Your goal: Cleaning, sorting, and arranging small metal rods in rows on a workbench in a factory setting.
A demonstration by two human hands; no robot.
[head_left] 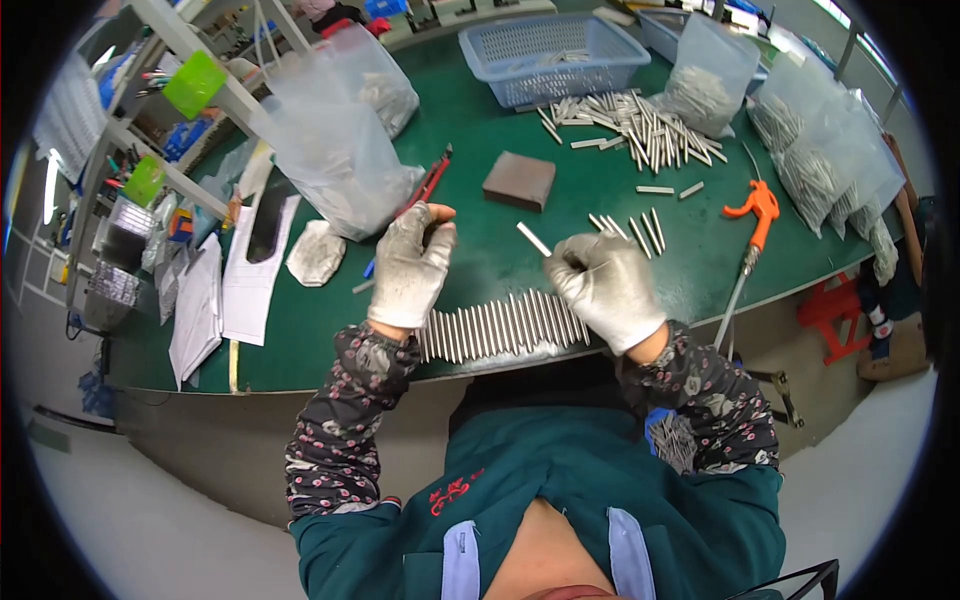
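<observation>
Both of my hands wear grey-white gloves above a green table (480, 140). My right hand (605, 288) is closed around a short metal rod (533, 239) that sticks out up and to the left. My left hand (410, 265) is raised with its fingers curled; whether it holds anything I cannot tell. Just under both hands, a row of metal rods (500, 325) lies side by side along the table's near edge.
A heap of loose rods (630, 120) lies in front of a blue basket (550, 55). Clear bags of rods (820, 150) stand at the right, more bags (335, 130) at the left. A dark block (520, 180), red pliers (425, 185), an orange air gun (755, 215) and papers (255, 270) are nearby.
</observation>
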